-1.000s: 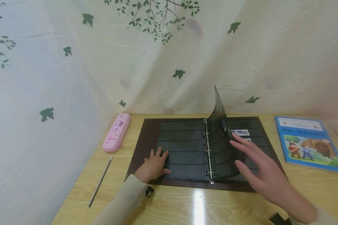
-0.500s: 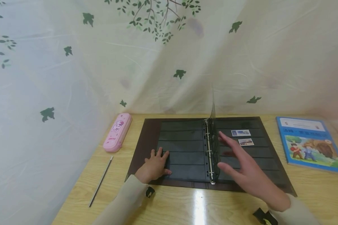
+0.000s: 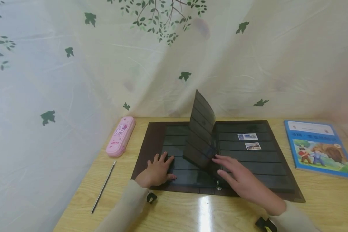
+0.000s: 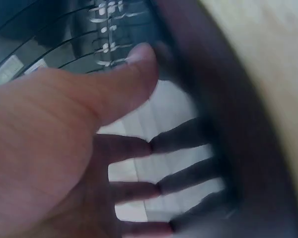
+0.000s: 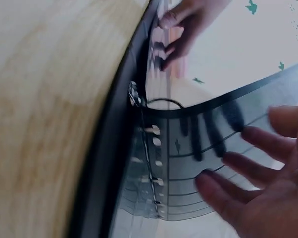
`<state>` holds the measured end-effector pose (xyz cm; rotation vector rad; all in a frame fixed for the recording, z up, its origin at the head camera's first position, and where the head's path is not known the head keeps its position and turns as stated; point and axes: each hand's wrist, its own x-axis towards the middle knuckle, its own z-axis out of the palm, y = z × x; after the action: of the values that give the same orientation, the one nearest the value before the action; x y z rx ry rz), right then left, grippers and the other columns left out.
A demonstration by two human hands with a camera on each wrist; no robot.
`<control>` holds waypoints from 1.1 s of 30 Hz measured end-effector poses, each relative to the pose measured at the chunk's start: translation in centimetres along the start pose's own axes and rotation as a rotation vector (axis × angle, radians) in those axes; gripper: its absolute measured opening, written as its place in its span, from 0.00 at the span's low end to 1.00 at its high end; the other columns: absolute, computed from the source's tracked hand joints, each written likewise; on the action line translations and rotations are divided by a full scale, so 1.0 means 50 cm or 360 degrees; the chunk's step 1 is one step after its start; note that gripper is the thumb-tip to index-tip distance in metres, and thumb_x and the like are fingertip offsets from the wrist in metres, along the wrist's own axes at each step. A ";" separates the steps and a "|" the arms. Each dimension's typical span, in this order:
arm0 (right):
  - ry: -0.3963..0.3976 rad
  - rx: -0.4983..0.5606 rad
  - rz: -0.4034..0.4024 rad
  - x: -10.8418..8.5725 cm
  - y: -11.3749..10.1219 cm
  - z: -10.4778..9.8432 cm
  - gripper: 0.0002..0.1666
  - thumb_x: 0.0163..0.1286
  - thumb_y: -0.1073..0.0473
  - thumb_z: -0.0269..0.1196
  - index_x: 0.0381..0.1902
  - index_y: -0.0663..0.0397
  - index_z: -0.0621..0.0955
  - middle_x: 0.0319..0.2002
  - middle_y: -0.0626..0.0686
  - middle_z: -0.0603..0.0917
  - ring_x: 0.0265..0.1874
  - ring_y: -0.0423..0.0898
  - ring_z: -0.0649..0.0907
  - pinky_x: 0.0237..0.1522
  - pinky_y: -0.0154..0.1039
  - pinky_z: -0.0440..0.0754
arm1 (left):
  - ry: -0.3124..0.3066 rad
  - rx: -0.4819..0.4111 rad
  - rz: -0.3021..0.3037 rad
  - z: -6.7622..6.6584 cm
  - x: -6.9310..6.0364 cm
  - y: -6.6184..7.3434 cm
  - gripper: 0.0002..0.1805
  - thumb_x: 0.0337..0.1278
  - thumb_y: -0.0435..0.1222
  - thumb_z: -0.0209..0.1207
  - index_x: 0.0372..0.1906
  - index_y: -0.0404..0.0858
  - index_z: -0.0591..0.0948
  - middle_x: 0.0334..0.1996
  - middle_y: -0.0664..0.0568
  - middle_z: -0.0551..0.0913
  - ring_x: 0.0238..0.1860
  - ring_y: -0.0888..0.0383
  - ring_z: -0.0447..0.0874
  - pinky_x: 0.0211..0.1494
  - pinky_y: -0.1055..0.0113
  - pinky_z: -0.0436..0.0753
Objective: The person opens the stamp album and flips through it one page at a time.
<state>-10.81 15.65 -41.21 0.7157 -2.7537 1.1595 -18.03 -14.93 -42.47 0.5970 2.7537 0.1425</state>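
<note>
An album with dark pages lies spread on the table. One page stands raised over the rings, leaning left. My right hand, fingers extended, is at that page's right side; in the right wrist view the fingers are spread beside the page, and contact is hard to tell. On the left page my left hand rests flat with fingers spread; the left wrist view shows its thumb on the glossy surface. Two stamps sit in strips of the right page.
Left of the album are a pink case and a thin metal rod. A blue picture book lies to the right. Behind the table hangs a pale curtain printed with leaves.
The raised page has swung from the right side over the rings to lean left, and my right hand has moved left with it. Both stamps are now uncovered. My left hand has barely moved.
</note>
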 end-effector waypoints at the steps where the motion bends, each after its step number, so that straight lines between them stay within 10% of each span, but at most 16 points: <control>1: -0.0019 -0.0025 0.0002 0.001 -0.001 0.004 0.21 0.73 0.55 0.54 0.62 0.51 0.74 0.64 0.56 0.69 0.62 0.59 0.68 0.54 0.61 0.68 | 0.0030 -0.0027 0.0030 -0.006 0.000 -0.008 0.35 0.63 0.53 0.54 0.70 0.42 0.64 0.69 0.40 0.59 0.66 0.35 0.56 0.56 0.36 0.64; 6: -0.0086 -0.0117 -0.0022 0.004 -0.005 0.020 0.22 0.71 0.61 0.57 0.62 0.53 0.75 0.64 0.56 0.69 0.60 0.59 0.69 0.53 0.60 0.69 | 0.0302 -0.0235 0.0112 -0.049 0.007 -0.044 0.22 0.71 0.41 0.49 0.63 0.34 0.71 0.58 0.40 0.72 0.59 0.40 0.68 0.60 0.47 0.66; 13: -0.0140 -0.0245 -0.0079 0.004 -0.007 0.035 0.25 0.69 0.63 0.59 0.64 0.54 0.74 0.67 0.56 0.67 0.63 0.62 0.64 0.53 0.59 0.70 | 0.0524 -0.0497 0.0092 -0.098 0.004 -0.051 0.25 0.74 0.43 0.43 0.68 0.33 0.65 0.65 0.40 0.66 0.66 0.45 0.61 0.67 0.50 0.57; 33: -0.0205 -0.0278 -0.0030 0.012 0.016 0.033 0.29 0.66 0.61 0.63 0.65 0.54 0.72 0.67 0.54 0.65 0.63 0.58 0.65 0.51 0.56 0.73 | 0.0001 -0.0015 -0.0043 -0.004 0.030 0.031 0.43 0.55 0.59 0.58 0.73 0.45 0.60 0.70 0.37 0.53 0.66 0.31 0.52 0.57 0.33 0.60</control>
<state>-11.50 14.77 -42.76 0.8200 -2.8994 0.8843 -18.82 -12.92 -42.45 0.5574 2.7592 0.1495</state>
